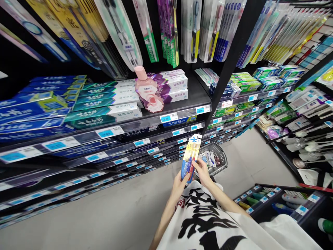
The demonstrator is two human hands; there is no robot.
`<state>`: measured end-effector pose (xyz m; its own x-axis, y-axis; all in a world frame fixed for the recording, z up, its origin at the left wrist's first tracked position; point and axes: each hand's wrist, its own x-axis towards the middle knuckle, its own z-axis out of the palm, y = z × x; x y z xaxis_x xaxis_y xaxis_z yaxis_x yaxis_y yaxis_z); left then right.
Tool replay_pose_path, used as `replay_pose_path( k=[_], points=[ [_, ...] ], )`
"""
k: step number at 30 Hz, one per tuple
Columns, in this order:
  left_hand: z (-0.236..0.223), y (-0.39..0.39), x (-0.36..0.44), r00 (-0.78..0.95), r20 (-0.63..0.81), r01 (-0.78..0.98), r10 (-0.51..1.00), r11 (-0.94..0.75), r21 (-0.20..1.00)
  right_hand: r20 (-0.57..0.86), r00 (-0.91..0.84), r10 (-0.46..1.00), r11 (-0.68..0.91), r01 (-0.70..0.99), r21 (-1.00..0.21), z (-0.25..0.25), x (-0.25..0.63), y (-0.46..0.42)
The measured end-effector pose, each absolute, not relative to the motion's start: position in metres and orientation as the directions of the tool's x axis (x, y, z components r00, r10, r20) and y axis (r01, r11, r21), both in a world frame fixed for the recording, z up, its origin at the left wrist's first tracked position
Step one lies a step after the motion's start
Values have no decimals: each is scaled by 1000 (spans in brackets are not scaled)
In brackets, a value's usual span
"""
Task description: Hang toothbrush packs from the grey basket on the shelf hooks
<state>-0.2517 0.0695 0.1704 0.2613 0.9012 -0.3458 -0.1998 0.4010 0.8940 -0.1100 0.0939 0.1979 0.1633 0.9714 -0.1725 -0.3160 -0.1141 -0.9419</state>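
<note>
A toothbrush pack (191,152) in yellow, blue and red packaging is held upright in front of my body. My left hand (180,182) grips its lower left edge, thumb laid across the front. On the other side, my right hand (202,171) pinches the right edge with thumb and fingers. Two toothbrush heads show through the upper part of the pack. Just behind my right hand, a dark shopping basket (224,160) sits on the floor with several packaged items in it.
A black shelf (187,110) on the left carries toothpaste boxes (125,111) and a pink bottle (148,91). Packaged toothbrushes (122,34) hang above. Another shelving unit (281,149) stands on the right, with a low display (293,211) near my right arm. Grey floor (125,205) runs between.
</note>
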Motion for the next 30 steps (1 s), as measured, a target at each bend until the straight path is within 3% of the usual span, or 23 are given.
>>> replay_pose_path(
  k=[16, 21, 25, 30],
  points=[
    [159, 62, -246, 245, -297, -143, 923, 338, 930, -142, 281, 949, -108, -133, -985, 194, -112, 93],
    [157, 62, -243, 169, -290, -233, 942, 324, 917, -25, 252, 967, -48, 85, -995, 194, -111, 91],
    [155, 66, -247, -30, -306, -325, 952, 280, 903, 27, 115, 993, -13, 337, -942, 189, -107, 84],
    [156, 75, -269, -245, -330, -411, 912, 211, 887, -30, -336, 941, 175, 564, -807, 181, -108, 64]
  ],
)
